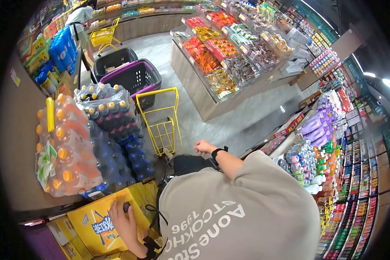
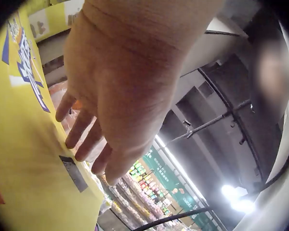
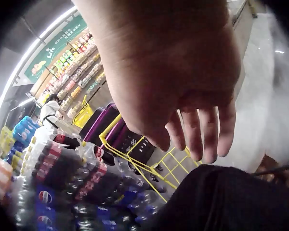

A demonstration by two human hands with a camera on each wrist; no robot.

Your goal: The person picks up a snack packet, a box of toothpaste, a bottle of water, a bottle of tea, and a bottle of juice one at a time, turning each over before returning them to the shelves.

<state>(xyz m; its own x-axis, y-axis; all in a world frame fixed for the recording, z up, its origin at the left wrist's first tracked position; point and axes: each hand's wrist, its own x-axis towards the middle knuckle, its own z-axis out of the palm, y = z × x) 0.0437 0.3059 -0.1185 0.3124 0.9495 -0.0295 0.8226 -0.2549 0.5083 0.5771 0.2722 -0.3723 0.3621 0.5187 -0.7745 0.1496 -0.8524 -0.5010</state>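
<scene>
At the lower left of the head view my left hand [image 1: 125,225] lies against a yellow carton [image 1: 89,221] with blue lettering. A small dark object [image 1: 126,207] shows by its fingers. Straight fingers of the left hand [image 2: 120,86] point down alongside the yellow carton [image 2: 33,144] in the left wrist view; whether they press on it I cannot tell. Holding nothing, my right hand [image 1: 203,147] hangs in front of the body. The right wrist view shows the right hand [image 3: 173,72] with its fingers loosely extended, near a yellow cart frame [image 3: 139,166].
Wrapped packs of orange bottles [image 1: 73,147] and dark bottles [image 1: 112,112] stand at the left. Beyond are a yellow cart [image 1: 158,117], a purple-rimmed basket [image 1: 149,78] and a snack counter [image 1: 195,93]. A person [image 1: 79,26] bends at the upper left; shelves [image 1: 359,190] line the right.
</scene>
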